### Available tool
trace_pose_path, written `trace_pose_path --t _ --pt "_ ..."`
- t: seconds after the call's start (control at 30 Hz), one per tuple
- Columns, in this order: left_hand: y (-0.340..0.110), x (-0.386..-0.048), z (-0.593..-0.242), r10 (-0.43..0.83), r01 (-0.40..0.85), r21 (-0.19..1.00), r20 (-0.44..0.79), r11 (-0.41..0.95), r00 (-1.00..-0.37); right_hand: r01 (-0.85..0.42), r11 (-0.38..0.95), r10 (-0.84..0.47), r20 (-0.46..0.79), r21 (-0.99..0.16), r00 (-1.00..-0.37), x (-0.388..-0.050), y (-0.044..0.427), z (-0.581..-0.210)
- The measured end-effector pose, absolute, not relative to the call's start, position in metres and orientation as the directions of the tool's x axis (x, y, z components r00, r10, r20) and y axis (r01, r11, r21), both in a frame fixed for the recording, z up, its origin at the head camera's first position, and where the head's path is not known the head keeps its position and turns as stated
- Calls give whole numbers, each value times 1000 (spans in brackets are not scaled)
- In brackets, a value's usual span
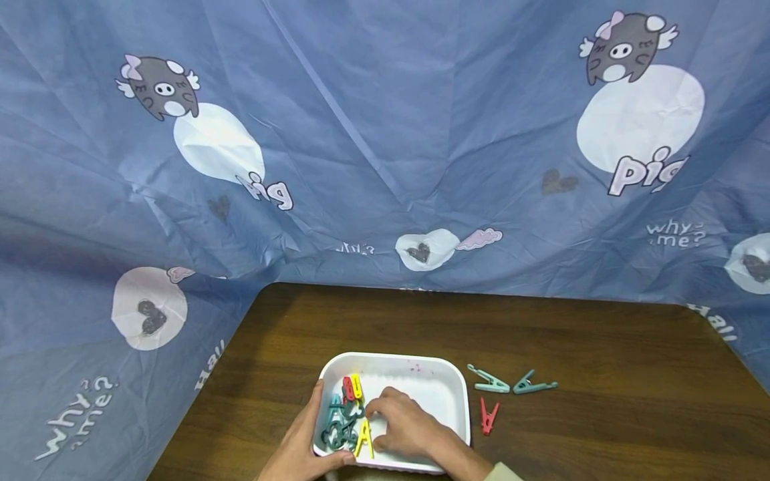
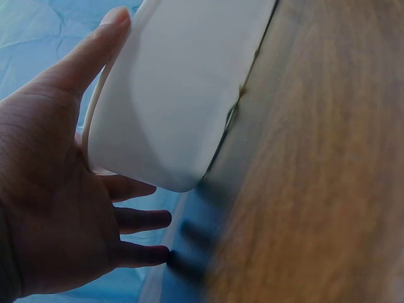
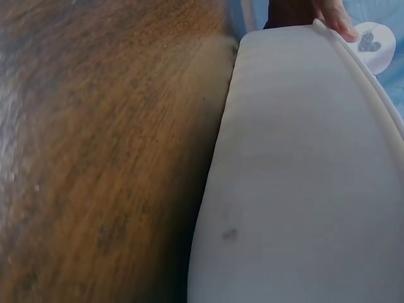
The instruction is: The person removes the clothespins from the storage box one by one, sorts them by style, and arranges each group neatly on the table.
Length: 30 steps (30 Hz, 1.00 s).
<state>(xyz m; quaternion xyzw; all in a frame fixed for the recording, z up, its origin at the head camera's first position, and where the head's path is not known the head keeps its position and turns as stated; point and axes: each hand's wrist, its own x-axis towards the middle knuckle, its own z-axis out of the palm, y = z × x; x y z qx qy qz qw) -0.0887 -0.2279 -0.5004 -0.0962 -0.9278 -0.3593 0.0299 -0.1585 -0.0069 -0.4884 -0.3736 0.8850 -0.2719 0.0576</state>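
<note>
Left hand (image 1: pixel 301 437) braces the near-left corner of a white, rectangular, shallow plastic tray (image 1: pixel 436 394); its thumb lies on the near rim, the other fingers are mostly straight, and we see no tight grip. Right hand (image 1: pixel 409 422) reaches inside, fingers bent, thumb and forefinger apart. We read it as holding nothing, but can't tell whether it touches the yellow plastic A-shaped clip (image 1: pixel 365 427) by its thumb. That clip sits in the tray, towards the near left.

Just beside it, along the tray's left side, we have a tangle of dark green plastic clips (image 1: pixel 339 434), a teal plastic clip (image 1: pixel 335 406), a red plastic clip end (image 1: pixel 347 389) and a second yellow clip (image 1: pixel 357 386).

Handling, our judgement: clips look light, stiff and smooth, a bit slippery, not very fragile, likely sprung. Best hold is a pinch across the two legs; tangled ones may snag. Tray seems light, so bracing helps.

Right of the tray, on the dark brown wood-grain table (image 1: pixel 601 374), we log a pale green clip (image 1: pixel 496 383), a darker green clip (image 1: pixel 523 386) and a red V-shaped clip (image 1: pixel 486 423). Behind hangs creased blue pig-print cloth (image 1: pixel 361 100).
</note>
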Motion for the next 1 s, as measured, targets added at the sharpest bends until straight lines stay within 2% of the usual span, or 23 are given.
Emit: trace_pose_path --t 0.17,0.43,0.7,1.0 --pt "-228 -88 -502 159 227 645 162 730 -974 -630 561 -701 96 -537 -707 -157 -11 -487" --pt "-228 -88 -501 159 218 647 150 731 -976 -647 556 -726 75 -523 -684 -155 -13 -488" --pt "-228 -88 -501 160 205 657 128 725 -979 -662 563 -724 91 -495 -684 -154 -15 -490" --pt "-228 -87 -503 163 241 643 180 727 -970 -687 561 -721 135 -463 -679 -153 -17 -492"
